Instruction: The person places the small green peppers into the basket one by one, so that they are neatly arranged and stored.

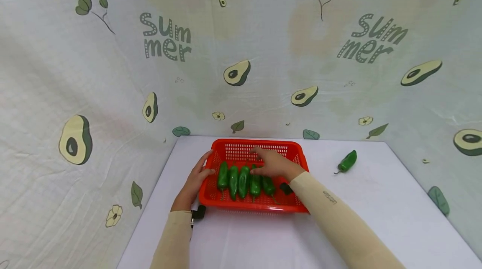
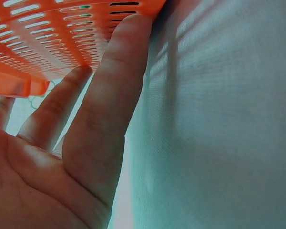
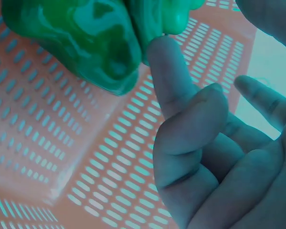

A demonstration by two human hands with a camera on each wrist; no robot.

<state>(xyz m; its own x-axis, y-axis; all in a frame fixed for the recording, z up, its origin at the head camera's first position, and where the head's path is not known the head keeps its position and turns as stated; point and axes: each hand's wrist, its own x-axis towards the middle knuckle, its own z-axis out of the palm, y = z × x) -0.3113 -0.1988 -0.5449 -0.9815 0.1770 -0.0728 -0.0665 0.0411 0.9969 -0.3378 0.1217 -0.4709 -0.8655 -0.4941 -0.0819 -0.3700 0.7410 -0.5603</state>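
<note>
A red plastic basket with slotted walls holds a row of several green peppers, lying side by side with stems toward the person. My left hand is at the basket's left side, thumb at the rim. In the left wrist view, its straight fingers touch the outer slotted wall. My right hand reaches over the basket, thumb and index finger spread apart above the right-hand peppers. One fingertip touches a green pepper group in the right wrist view, while another finger is bent.
One loose green pepper lies on the white table, right of the basket. Behind and beside the table hangs a pale cloth printed with avocados and lettering. A small black wrist camera shows beneath the right wrist.
</note>
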